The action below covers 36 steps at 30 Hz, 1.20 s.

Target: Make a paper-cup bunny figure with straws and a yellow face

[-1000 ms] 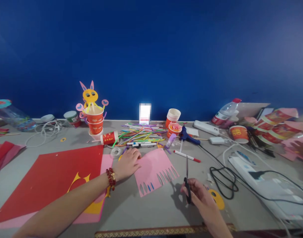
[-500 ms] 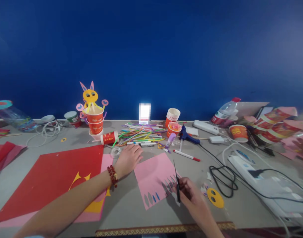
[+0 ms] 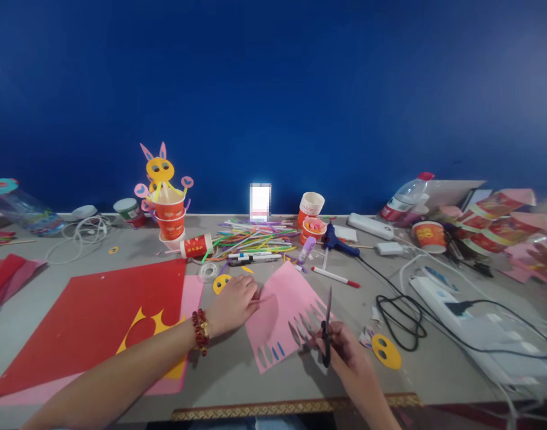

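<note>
My left hand, with a red bead bracelet at the wrist, pinches the left edge of a pink paper sheet, which curls up a little there. Leaf-shaped cutouts run along the sheet's lower right side, and two small blue ovals mark its near corner. Held in my right hand are black-handled scissors, blades pointing up and away, beside the sheet's right edge. A yellow paper face lies just beyond my left hand. Another yellow face rests right of my right hand.
Red paper with yellow scraps lies left. Behind are colored sticks, markers, a tape roll and a decorated cup stack. A blue glue gun, its black cord and a power strip occupy the right.
My left hand has come back slightly and now grips the pink sheet's edge, uncovering a yellow face behind it. The sheet has shifted, and the scissors have turned to the right.
</note>
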Each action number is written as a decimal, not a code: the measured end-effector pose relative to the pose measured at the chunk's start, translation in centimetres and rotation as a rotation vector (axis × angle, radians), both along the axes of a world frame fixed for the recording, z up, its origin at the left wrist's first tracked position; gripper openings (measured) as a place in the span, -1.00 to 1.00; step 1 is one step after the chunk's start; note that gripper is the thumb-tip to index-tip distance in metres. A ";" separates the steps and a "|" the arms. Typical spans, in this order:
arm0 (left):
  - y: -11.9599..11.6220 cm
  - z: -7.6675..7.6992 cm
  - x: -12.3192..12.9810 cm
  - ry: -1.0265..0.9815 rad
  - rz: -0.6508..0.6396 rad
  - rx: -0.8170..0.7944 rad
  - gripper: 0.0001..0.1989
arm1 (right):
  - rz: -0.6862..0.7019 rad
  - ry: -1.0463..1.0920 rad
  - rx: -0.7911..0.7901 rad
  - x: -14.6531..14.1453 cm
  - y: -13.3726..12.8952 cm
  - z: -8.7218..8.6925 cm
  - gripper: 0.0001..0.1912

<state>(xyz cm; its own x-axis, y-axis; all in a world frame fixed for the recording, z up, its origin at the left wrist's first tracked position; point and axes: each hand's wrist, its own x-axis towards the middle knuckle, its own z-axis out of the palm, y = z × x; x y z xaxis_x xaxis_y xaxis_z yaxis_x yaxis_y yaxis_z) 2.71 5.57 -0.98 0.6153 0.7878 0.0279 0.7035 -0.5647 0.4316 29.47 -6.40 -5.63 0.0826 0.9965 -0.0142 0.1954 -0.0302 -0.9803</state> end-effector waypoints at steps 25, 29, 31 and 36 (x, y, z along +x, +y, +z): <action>-5.7 1.1 -0.4 -1.068 0.201 -0.899 -0.57 | -0.482 0.429 0.343 -6.7 5.7 5.0 -0.64; -5.2 0.7 -0.1 -0.917 0.279 -0.863 -0.44 | -0.446 0.462 0.280 -6.6 5.9 5.5 -0.65; -4.8 1.3 -0.2 -0.941 0.290 -0.831 -0.45 | -0.423 0.471 0.236 -6.2 5.4 5.4 -0.68; -4.6 1.8 -0.3 -1.208 0.435 -0.694 -0.65 | -0.151 0.412 -0.051 -6.1 1.4 3.2 -0.64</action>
